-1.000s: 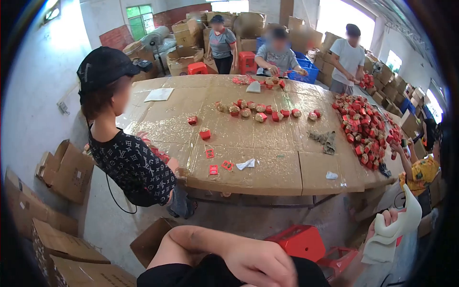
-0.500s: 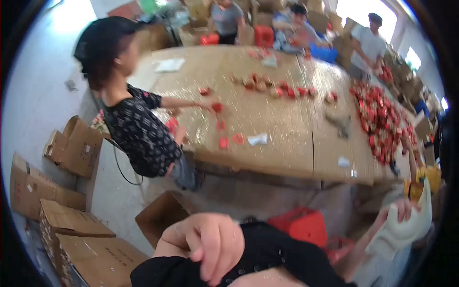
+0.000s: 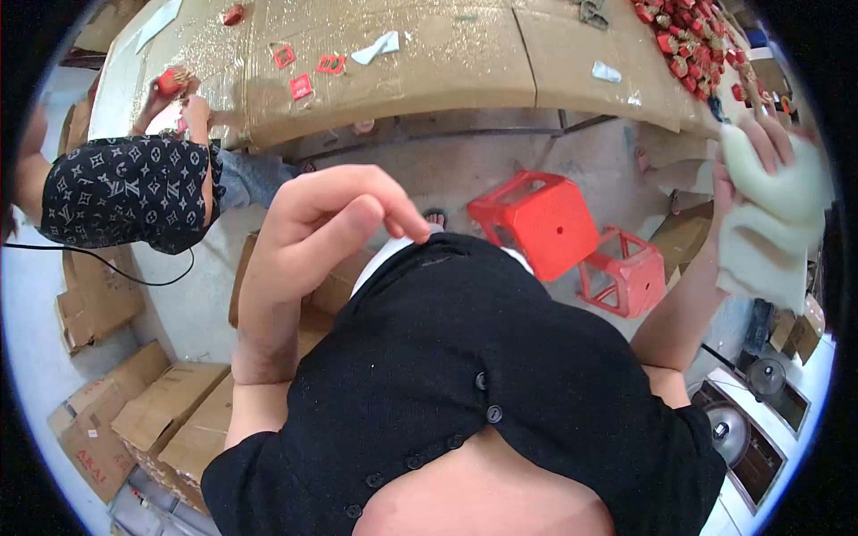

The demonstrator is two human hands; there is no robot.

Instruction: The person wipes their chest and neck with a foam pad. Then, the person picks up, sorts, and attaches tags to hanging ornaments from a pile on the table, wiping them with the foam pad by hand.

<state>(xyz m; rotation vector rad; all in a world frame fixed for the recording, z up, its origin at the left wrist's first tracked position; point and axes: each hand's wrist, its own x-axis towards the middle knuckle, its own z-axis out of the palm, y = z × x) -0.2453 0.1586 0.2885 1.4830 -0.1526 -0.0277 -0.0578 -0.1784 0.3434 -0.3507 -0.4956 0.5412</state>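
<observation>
My left hand (image 3: 322, 223) is raised in front of my black shirt (image 3: 447, 348), with its fingers loosely bent, the index finger reaching out and nothing visible in it. At the right, my right hand (image 3: 767, 147) grips a pale greenish-white folded sheet (image 3: 769, 250), which hangs down below the fingers. The sheet looks soft, and its exact kind is unclear. My right hand is near the table's right end, below a heap of red-and-gold pieces (image 3: 688, 45).
A cardboard-covered table (image 3: 429, 80) carries small red cards (image 3: 331, 64) and white scraps (image 3: 375, 47). At the left, a co-worker (image 3: 130, 192) holds a red piece (image 3: 172, 80). Red stools (image 3: 554, 228) stand below the table; cardboard boxes (image 3: 170, 402) lie lower left.
My view has tilted down, showing more of my shirt and the stools. The co-worker appears further left and lower. My right hand still holds the pale sheet; my left hand's fingers have loosened.
</observation>
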